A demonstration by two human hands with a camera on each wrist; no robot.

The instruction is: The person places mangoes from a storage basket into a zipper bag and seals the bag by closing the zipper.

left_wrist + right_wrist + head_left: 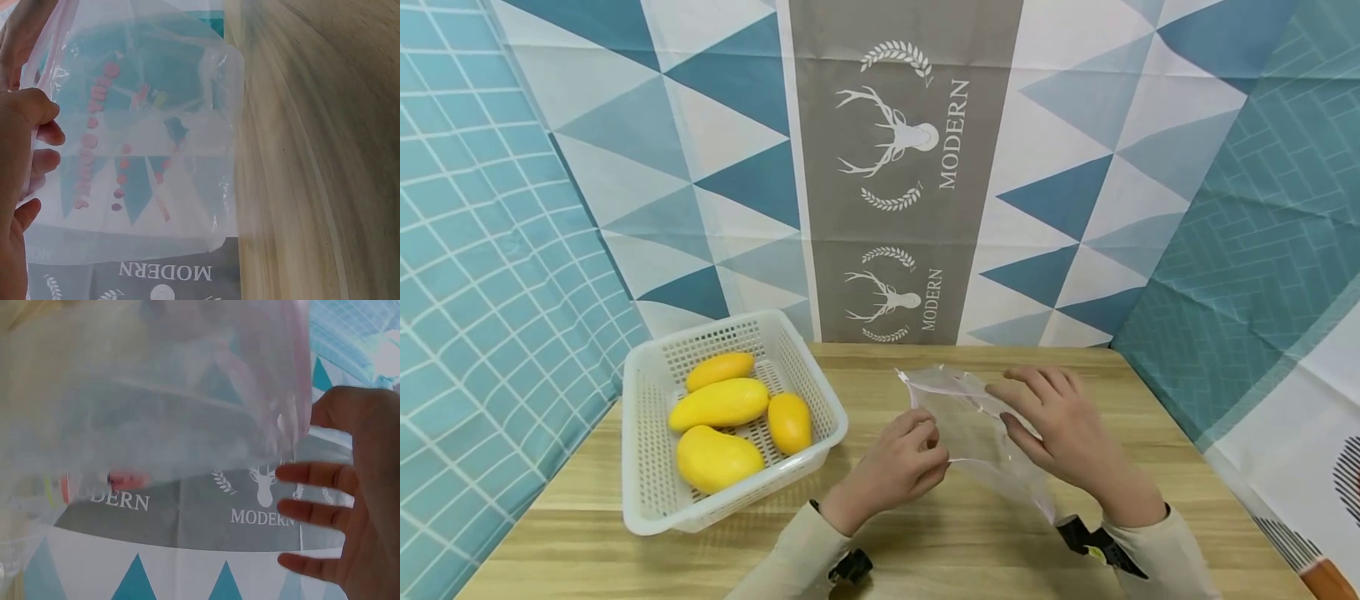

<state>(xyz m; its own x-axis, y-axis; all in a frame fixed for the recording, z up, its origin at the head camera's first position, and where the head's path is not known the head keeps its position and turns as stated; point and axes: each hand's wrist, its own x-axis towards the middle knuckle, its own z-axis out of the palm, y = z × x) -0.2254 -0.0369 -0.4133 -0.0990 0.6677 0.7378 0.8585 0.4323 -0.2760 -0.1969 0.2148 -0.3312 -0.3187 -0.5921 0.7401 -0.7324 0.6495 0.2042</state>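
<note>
the clear bag (981,429) is located between the two hands, above the front-middle of the table (951,558), tilted; whether its lower edge contacts the wood cannot be determined. pink trim marks one edge, with a white slider (903,377) at the far left corner.

left hand (891,467): fingers curled, pinching the bag at its pink edge. this grip presumably anchors the film, which is limp and would otherwise fold.

right hand (1063,429): fingers spread wide and apart from one another, thumb beside the bag's edge. firm contact cannot be confirmed. the spacing appears suited to parting or steadying thin film without creasing it.

to the left of the left hand, the white basket (637,433) stands on the table, holding four yellow fruits (721,403). its walls likely stop them rolling, while its position leaves the bag unobstructed.
</note>
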